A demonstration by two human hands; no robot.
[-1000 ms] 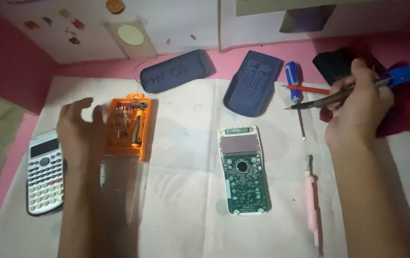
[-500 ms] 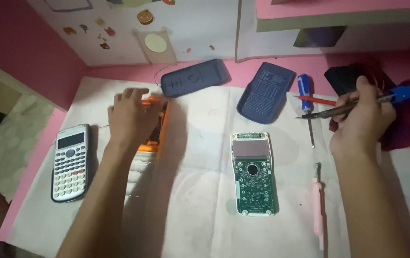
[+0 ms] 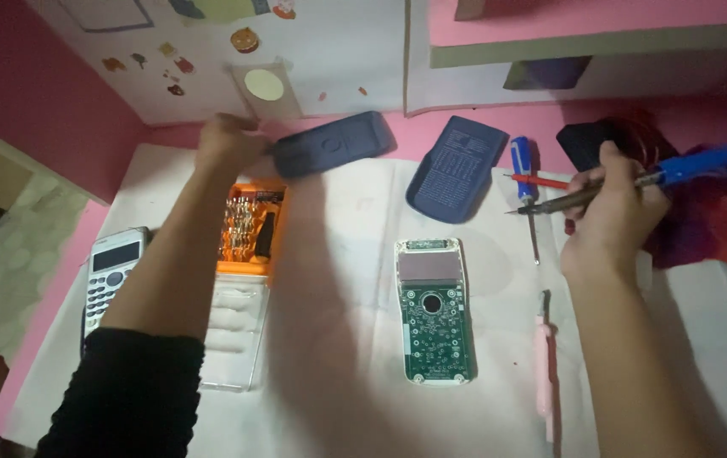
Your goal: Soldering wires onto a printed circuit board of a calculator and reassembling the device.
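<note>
The left hand [image 3: 226, 142] reaches to the far edge of the white sheet [image 3: 338, 373] and rests against the left end of a dark blue calculator cover [image 3: 334, 144]; the hand is blurred, so whether its fingers actually close on the cover cannot be told. Just beneath the forearm lies an open orange screwdriver-bit case [image 3: 249, 229] with its clear lid [image 3: 232, 335] (folded toward the near edge), and left of that a grey scientific calculator [image 3: 109, 276]. The right hand [image 3: 609, 216] is closed around a blue-handled soldering iron [image 3: 635, 180], tip pointing left above a blue-handled screwdriver [image 3: 524, 182]. An opened calculator body, green circuit board [image 3: 433, 312] facing up, lies at centre; a second blue back shell [image 3: 456, 168] lies beyond it, and a pink tool [image 3: 543, 373] sits near the right wrist.
</note>
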